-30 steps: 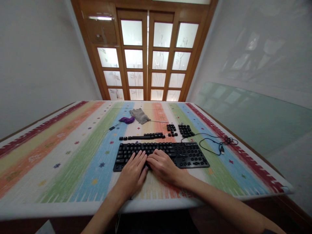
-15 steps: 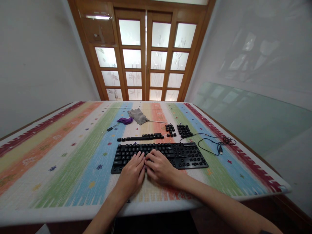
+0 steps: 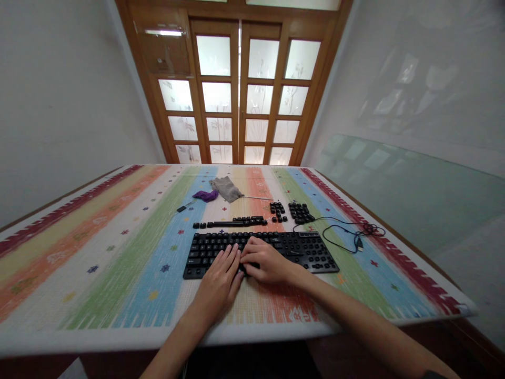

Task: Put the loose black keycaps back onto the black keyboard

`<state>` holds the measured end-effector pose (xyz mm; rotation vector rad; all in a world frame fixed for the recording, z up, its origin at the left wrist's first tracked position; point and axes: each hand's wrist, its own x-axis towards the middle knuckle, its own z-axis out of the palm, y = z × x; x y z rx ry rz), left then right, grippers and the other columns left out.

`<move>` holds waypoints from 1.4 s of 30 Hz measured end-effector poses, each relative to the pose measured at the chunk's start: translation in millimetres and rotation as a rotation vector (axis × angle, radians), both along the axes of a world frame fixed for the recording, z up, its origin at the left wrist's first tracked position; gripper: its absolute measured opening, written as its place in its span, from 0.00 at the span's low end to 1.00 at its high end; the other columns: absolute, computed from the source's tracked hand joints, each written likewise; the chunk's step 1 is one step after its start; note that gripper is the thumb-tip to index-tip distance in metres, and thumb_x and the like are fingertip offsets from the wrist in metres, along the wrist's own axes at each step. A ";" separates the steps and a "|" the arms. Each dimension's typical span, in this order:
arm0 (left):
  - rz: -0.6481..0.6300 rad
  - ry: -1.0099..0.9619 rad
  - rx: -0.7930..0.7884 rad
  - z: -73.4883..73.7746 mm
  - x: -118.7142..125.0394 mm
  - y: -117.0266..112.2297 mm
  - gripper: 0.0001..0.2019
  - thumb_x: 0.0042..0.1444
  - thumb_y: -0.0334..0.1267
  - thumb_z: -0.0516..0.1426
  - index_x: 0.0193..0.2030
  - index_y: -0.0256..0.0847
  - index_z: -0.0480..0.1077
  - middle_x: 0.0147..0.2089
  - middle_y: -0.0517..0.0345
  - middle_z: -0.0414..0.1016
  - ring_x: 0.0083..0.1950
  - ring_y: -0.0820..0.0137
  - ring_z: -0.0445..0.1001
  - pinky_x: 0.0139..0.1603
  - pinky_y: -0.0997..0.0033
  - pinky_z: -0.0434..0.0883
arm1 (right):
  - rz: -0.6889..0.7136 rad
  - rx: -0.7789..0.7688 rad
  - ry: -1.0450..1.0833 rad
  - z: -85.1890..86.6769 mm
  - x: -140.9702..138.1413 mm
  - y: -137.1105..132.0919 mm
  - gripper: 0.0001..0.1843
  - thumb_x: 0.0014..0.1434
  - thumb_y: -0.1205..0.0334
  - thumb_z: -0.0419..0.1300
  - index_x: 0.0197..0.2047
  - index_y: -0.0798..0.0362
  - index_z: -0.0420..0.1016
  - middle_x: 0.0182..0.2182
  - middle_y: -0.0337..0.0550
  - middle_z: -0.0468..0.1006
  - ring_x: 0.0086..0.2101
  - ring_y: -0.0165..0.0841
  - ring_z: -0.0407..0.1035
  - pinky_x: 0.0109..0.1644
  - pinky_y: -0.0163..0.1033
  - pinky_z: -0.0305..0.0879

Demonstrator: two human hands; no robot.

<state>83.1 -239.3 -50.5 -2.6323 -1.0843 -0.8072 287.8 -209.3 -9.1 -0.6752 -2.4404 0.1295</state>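
A black keyboard [image 3: 307, 248] lies in front of me; its right section shows bare key sockets, while keycaps fill much of the left. My left hand [image 3: 220, 272] rests flat on the keyboard's lower middle, fingers stretched out and close together. Beside it, my right hand [image 3: 269, 261] has its fingers bent and drawn together over the keys. What those fingertips hold, if anything, is hidden. Just behind the keyboard sits a row of loose keycaps [image 3: 248, 220] with a long space bar [image 3: 229, 224]. Two more groups, arrow-area keycaps [image 3: 277, 209] and number-pad keycaps [image 3: 300, 212], are farther right.
A grey cloth glove [image 3: 226, 188] and a purple cloth bundle [image 3: 205, 196] lie toward the back, near a thin rod [image 3: 256, 198]. A small black-headed brush-like item [image 3: 181, 209] is to the left. The keyboard's USB cable [image 3: 359, 231] coils at right on the striped tablecloth [image 3: 118, 263].
My right hand has shifted slightly up and right, opening a small gap from my left hand. My left hand stays on the keyboard. The whole view has shifted a little.
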 end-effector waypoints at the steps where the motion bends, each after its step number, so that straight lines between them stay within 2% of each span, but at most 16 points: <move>1: 0.007 0.011 0.001 0.3 0.3 -1.0 0.23 0.71 0.39 0.47 0.69 0.32 0.59 0.70 0.41 0.62 0.71 0.56 0.61 0.67 0.50 0.66 | 0.005 -0.024 0.036 2.7 2.7 5.9 0.09 0.60 0.72 0.57 0.34 0.54 0.79 0.33 0.45 0.79 0.37 0.35 0.67 0.46 0.43 0.68; 5: 0.004 0.047 0.008 2.4 -0.4 -2.3 0.25 0.71 0.44 0.47 0.68 0.29 0.60 0.70 0.39 0.61 0.71 0.54 0.61 0.68 0.51 0.65 | -0.144 -0.052 0.120 8.1 12.9 36.9 0.08 0.59 0.73 0.59 0.36 0.54 0.80 0.35 0.45 0.81 0.39 0.37 0.69 0.48 0.45 0.67; 9: -0.010 0.057 -0.004 2.6 -2.4 0.2 0.25 0.72 0.46 0.46 0.68 0.31 0.60 0.69 0.40 0.63 0.70 0.56 0.62 0.68 0.51 0.65 | -0.264 -0.096 0.052 10.3 12.8 73.2 0.08 0.58 0.73 0.61 0.37 0.55 0.81 0.36 0.44 0.83 0.41 0.37 0.70 0.50 0.43 0.65; 15: -0.018 0.120 0.008 0.7 -5.1 2.5 0.29 0.72 0.50 0.45 0.70 0.31 0.57 0.69 0.38 0.63 0.70 0.54 0.63 0.66 0.50 0.67 | -0.350 -0.082 -0.151 15.4 -7.1 116.3 0.07 0.61 0.69 0.62 0.39 0.57 0.83 0.38 0.47 0.84 0.40 0.37 0.71 0.51 0.42 0.62; 18: -0.021 0.127 0.006 1.7 -5.7 0.2 0.34 0.70 0.55 0.47 0.73 0.31 0.52 0.70 0.36 0.60 0.71 0.52 0.59 0.66 0.50 0.66 | -0.366 -0.088 -0.172 14.2 -14.7 129.5 0.07 0.61 0.69 0.62 0.37 0.56 0.84 0.36 0.47 0.84 0.38 0.37 0.70 0.50 0.42 0.62; 22: -0.016 0.106 -0.003 4.6 -5.1 -4.1 0.35 0.70 0.54 0.47 0.74 0.32 0.47 0.72 0.37 0.56 0.72 0.53 0.57 0.68 0.50 0.64 | -0.379 -0.103 -0.208 11.4 -19.2 138.9 0.08 0.60 0.70 0.63 0.34 0.55 0.85 0.32 0.47 0.84 0.36 0.38 0.68 0.46 0.42 0.62; 28: 0.006 0.064 0.008 7.6 -5.0 -9.9 0.26 0.71 0.45 0.47 0.70 0.32 0.57 0.71 0.41 0.59 0.73 0.55 0.57 0.69 0.48 0.62 | -0.375 -0.115 -0.246 10.3 -22.6 142.9 0.09 0.58 0.71 0.62 0.36 0.54 0.86 0.32 0.46 0.84 0.36 0.38 0.68 0.45 0.41 0.63; 35: 0.038 0.084 0.007 2.8 -4.5 -7.9 0.26 0.71 0.48 0.48 0.68 0.34 0.61 0.71 0.40 0.60 0.72 0.52 0.59 0.67 0.45 0.65 | -0.368 -0.132 -0.247 7.5 -23.5 146.3 0.10 0.58 0.71 0.62 0.34 0.55 0.86 0.32 0.48 0.85 0.34 0.37 0.67 0.47 0.43 0.62; 42: 0.036 0.074 0.012 4.7 -5.3 -7.2 0.25 0.71 0.46 0.49 0.67 0.34 0.63 0.69 0.41 0.63 0.71 0.53 0.61 0.66 0.46 0.67 | -0.395 -0.165 -0.153 9.1 -24.5 143.9 0.08 0.55 0.72 0.64 0.37 0.54 0.85 0.33 0.46 0.84 0.38 0.39 0.69 0.48 0.43 0.64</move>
